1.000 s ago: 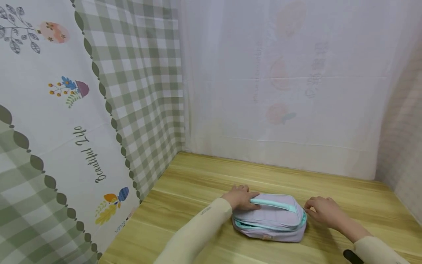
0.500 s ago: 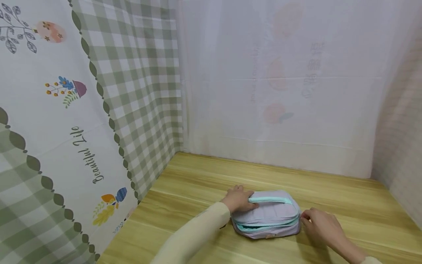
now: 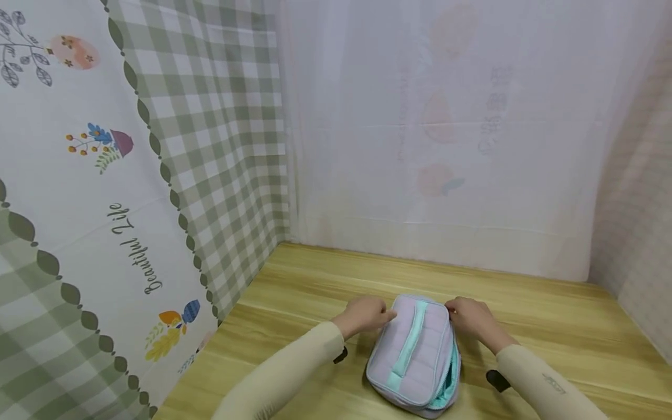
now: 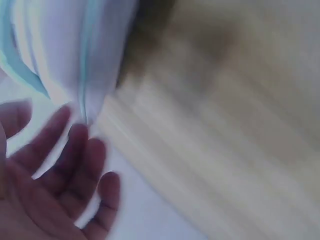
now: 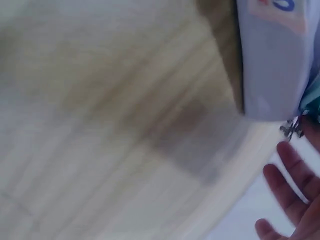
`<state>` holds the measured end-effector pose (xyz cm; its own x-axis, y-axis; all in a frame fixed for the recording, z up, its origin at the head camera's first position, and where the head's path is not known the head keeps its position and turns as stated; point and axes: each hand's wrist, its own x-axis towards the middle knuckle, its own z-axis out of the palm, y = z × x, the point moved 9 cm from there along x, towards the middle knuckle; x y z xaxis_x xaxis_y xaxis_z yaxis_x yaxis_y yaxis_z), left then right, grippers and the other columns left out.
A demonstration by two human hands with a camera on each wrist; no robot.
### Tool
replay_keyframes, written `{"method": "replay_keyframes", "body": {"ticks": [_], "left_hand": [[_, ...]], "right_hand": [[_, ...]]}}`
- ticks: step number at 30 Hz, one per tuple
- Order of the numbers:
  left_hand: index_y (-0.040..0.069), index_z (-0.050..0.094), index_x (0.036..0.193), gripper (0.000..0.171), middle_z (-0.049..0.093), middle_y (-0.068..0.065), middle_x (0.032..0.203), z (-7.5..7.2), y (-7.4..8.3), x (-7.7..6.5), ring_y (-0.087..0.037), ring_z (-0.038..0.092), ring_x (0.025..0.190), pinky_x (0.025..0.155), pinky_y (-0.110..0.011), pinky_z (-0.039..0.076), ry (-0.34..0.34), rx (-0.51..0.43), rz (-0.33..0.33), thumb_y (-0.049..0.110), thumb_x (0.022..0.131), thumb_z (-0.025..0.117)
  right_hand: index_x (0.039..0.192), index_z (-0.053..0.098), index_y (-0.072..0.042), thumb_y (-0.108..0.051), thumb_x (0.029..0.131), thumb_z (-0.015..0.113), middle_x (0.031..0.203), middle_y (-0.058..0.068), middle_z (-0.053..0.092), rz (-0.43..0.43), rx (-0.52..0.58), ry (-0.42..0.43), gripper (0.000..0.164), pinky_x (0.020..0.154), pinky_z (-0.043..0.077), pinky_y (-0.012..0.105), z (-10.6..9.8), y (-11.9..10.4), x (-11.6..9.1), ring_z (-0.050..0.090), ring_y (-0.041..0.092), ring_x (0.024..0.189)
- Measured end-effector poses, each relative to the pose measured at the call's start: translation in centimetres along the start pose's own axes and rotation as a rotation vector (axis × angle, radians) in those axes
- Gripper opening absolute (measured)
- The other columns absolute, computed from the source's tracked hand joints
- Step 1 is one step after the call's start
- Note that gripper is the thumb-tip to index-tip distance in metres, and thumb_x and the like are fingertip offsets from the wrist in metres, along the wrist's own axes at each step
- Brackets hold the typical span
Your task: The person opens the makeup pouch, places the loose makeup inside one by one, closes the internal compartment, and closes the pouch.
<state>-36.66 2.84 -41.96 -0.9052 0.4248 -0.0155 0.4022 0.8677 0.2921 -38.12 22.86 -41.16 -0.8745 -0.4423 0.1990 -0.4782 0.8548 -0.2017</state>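
Observation:
A lilac zippered pouch [image 3: 406, 350] with a mint strap handle [image 3: 412, 341] lies turned lengthwise on the table. Its mint zipper gapes along the right side, near the front corner. At the pouch's far right corner, my right hand [image 3: 475, 319] pinches the zipper pull [image 5: 291, 128], whose metal charm shows beside the fingertips in the right wrist view. My left hand [image 3: 366, 315] is at the far left side of the pouch. Seen from the left wrist, its loosely bent fingers [image 4: 75, 155] are close to the pouch's end; whether they touch it is unclear.
The pouch stands on a wood-grain table [image 3: 315, 280]. A green checked cloth [image 3: 220, 116] hangs along the left side, and a pale white cloth [image 3: 357, 146] closes off the back. Another light cloth [image 3: 635, 233] hangs at the right.
The pouch has turned from lying crosswise to lengthwise, its open zipper side now facing right. My left hand has come off its top and handle; my right hand has moved farther back with the corner.

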Motion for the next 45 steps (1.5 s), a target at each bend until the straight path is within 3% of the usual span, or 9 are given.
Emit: {"method": "replay_keyframes", "body": {"ticks": [2, 6, 9, 12, 19, 28, 36, 40, 45], "left_hand": [[0.015, 0.072, 0.108, 0.026, 0.066, 0.002, 0.101, -0.6, 0.7, 1.0, -0.009, 0.06, 0.088, 0.073, -0.025, 0.05, 0.031, 0.017, 0.082, 0.036, 0.1, 0.06], [0.019, 0.05, 0.146, 0.053, 0.049, -0.002, 0.146, 0.1, 2.6, 3.3, -0.015, 0.045, 0.133, 0.106, -0.028, 0.039, -0.066, 0.001, 0.212, 0.027, 0.096, 0.066], [0.021, 0.044, 0.151, 0.056, 0.047, -0.001, 0.15, 1.0, 3.9, 4.5, -0.014, 0.042, 0.137, 0.109, -0.026, 0.035, -0.134, 0.024, 0.288, 0.026, 0.098, 0.061], [0.028, 0.046, 0.15, 0.05, 0.054, -0.001, 0.14, 1.5, 4.6, 5.2, -0.013, 0.05, 0.126, 0.101, -0.027, 0.042, -0.116, 0.098, 0.312, 0.026, 0.101, 0.057], [0.045, 0.048, 0.145, 0.042, 0.06, 0.0, 0.127, 1.4, 4.6, 5.1, -0.012, 0.057, 0.11, 0.088, -0.029, 0.049, -0.05, 0.25, 0.19, 0.033, 0.104, 0.052], [0.044, 0.058, 0.137, 0.036, 0.066, 0.004, 0.118, 0.3, 2.1, 5.0, -0.016, 0.061, 0.104, 0.077, -0.035, 0.052, 0.091, 0.32, 0.024, 0.032, 0.103, 0.054], [0.02, 0.075, 0.105, 0.025, 0.065, -0.008, 0.084, -1.2, -1.5, 3.8, -0.021, 0.064, 0.073, 0.064, -0.039, 0.056, 0.225, 0.406, -0.175, 0.022, 0.103, 0.051], [0.01, 0.074, 0.081, 0.029, 0.066, -0.007, 0.074, -2.1, -3.4, 2.8, -0.016, 0.064, 0.062, 0.054, -0.033, 0.056, 0.267, 0.364, -0.302, 0.018, 0.101, 0.054], [0.011, 0.067, 0.065, 0.035, 0.064, -0.004, 0.064, -2.8, -4.1, 2.2, -0.011, 0.058, 0.056, 0.047, -0.031, 0.052, 0.205, 0.289, -0.309, 0.023, 0.097, 0.059]], "right_hand": [[0.083, 0.071, -0.016, -0.003, 0.089, 0.063, 0.083, 0.001, 0.066, -0.04, -0.019, 0.001, 0.017, 0.065, 0.051, 0.046, 0.1, -0.5, 0.6, 0.062, 0.021, 0.075], [0.083, 0.073, -0.016, -0.002, 0.087, 0.065, 0.084, 0.003, 0.067, -0.082, -0.041, 0.038, 0.016, 0.066, 0.052, 0.047, 0.2, -1.1, 1.1, 0.064, 0.024, 0.076], [0.084, 0.073, -0.015, -0.002, 0.087, 0.067, 0.086, 0.005, 0.067, -0.082, -0.042, 0.06, 0.015, 0.069, 0.053, 0.049, 0.5, -1.1, 1.2, 0.065, 0.027, 0.077], [0.085, 0.073, -0.012, -0.002, 0.087, 0.067, 0.088, 0.007, 0.067, -0.073, -0.039, 0.056, 0.012, 0.072, 0.053, 0.05, 0.8, -1.0, 1.3, 0.066, 0.029, 0.079], [0.088, 0.074, -0.008, -0.001, 0.088, 0.066, 0.093, 0.009, 0.069, -0.094, -0.058, 0.06, 0.011, 0.08, 0.051, 0.057, 0.8, -1.3, 0.8, 0.067, 0.032, 0.088], [0.082, 0.073, -0.018, -0.01, 0.086, 0.075, 0.094, 0.002, 0.069, -0.146, -0.154, 0.11, 0.009, 0.091, 0.039, 0.072, -0.6, -1.9, -0.9, 0.066, 0.029, 0.092], [0.08, 0.073, -0.019, -0.01, 0.083, 0.077, 0.093, 0.002, 0.067, -0.191, -0.245, 0.173, 0.011, 0.093, 0.036, 0.073, -1.8, -2.7, -3.2, 0.065, 0.031, 0.09], [0.078, 0.073, -0.02, -0.01, 0.081, 0.08, 0.091, 0.001, 0.067, -0.18, -0.264, 0.218, 0.012, 0.091, 0.037, 0.073, -2.0, -2.1, -4.8, 0.066, 0.031, 0.087], [0.079, 0.072, -0.02, -0.011, 0.08, 0.08, 0.091, 0.0, 0.068, -0.141, -0.227, 0.215, 0.012, 0.09, 0.038, 0.074, -2.0, -1.2, -5.8, 0.066, 0.029, 0.089]]}}
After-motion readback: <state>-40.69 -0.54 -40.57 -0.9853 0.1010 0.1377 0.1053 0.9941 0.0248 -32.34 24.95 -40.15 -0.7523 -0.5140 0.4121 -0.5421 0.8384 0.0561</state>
